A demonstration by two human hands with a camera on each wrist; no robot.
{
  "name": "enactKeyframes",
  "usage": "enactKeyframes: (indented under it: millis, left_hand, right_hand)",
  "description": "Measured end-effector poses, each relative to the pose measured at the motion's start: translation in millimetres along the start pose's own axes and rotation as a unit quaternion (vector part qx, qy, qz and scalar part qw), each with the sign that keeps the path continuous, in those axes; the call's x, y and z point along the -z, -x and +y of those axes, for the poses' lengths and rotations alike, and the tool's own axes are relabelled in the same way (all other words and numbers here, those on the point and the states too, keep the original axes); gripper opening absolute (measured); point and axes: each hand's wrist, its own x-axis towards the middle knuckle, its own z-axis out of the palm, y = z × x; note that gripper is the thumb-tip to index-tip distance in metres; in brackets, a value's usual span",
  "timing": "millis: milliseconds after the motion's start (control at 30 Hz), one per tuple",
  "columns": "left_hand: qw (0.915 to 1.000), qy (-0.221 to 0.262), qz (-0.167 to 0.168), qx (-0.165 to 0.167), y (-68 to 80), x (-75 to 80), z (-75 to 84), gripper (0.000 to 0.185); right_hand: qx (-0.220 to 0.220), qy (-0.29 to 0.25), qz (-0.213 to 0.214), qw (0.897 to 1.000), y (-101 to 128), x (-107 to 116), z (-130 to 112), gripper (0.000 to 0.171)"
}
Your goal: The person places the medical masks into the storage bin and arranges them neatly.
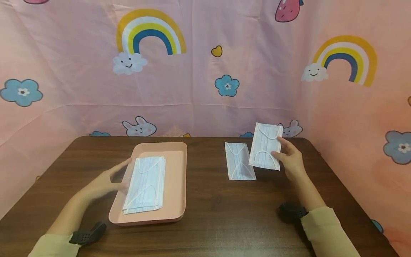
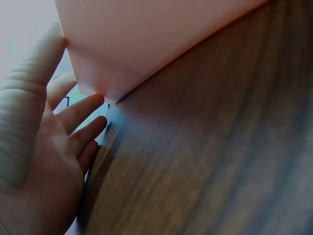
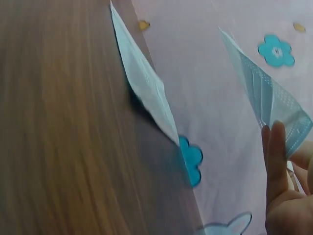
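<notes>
A pale pink tray (image 1: 176, 178) stands on the left half of the table, with a small overlapping stack of light blue face masks (image 1: 146, 184) with white ear loops in it. My left hand (image 1: 101, 185) touches the tray's left side, thumb and fingers spread along it; the left wrist view shows the thumb (image 2: 32, 83) against the tray wall (image 2: 122, 44). Over the table's far right, my right hand (image 1: 291, 160) pinches one face mask (image 1: 265, 146) by its right edge, held up off the table. Just left of it, another face mask (image 1: 240, 162) lies on the table.
The dark wooden table (image 1: 221, 214) spans the space before me. A pink curtain (image 1: 199, 71) printed with rainbows and flowers hangs behind and at both sides. Black bands sit on both wrists, one by the left sleeve (image 1: 54, 246).
</notes>
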Motion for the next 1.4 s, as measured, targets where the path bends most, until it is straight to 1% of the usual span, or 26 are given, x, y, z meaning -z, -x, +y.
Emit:
enactKeyframes:
  millis: [200, 267, 467, 633, 767, 900, 1033, 1267, 1400]
  left_hand:
    - [1.0, 0.005, -0.001, 0.003, 1.7, -0.4, -0.8, 0.094]
    - [0.9999, 0.011, -0.002, 0.0, 1.3, -0.8, -1.4, 0.094]
    - [0.9997, 0.021, -0.001, -0.011, -0.1, -1.9, -3.6, 0.093]
    - [0.9997, 0.02, -0.005, -0.011, -0.7, -1.8, -5.1, 0.094]
    - [0.9997, 0.017, -0.004, -0.017, -1.5, -1.1, -5.7, 0.094]
    - [0.9998, 0.01, -0.005, -0.019, -0.5, -0.8, -8.8, 0.093]
    - [0.9998, 0.008, -0.006, -0.019, -1.5, 0.0, -10.0, 0.093]
    - [0.9999, 0.002, -0.006, -0.01, -0.5, 0.4, -12.3, 0.094]
    - [0.9999, 0.009, -0.007, -0.009, -1.4, 0.3, -11.5, 0.094]
  right_hand:
    - [0.003, -0.01, -0.014, 1.0, 7.2, -21.8, -6.0, 0.066]
    - [0.006, -0.016, -0.018, 1.0, 8.8, -26.9, -4.7, 0.066]
    - [0.011, -0.036, -0.031, 0.999, 20.2, -49.0, -10.6, 0.064]
    - [0.003, -0.051, -0.04, 0.998, 32.1, -71.5, -12.9, 0.064]
    - [-0.007, -0.061, -0.052, 0.997, 40.9, -89.0, -11.3, 0.065]
    - [-0.012, -0.077, -0.074, 0.994, 50.0, -105.8, -7.6, 0.065]
    - [-0.012, -0.094, -0.086, 0.992, 55.6, -120.7, -7.3, 0.064]
    - [-0.03, -0.13, -0.11, 0.985, 64.8, -151.2, -8.4, 0.063]
    - [-0.021, -0.123, -0.114, 0.986, 68.9, -167.0, -8.7, 0.062]
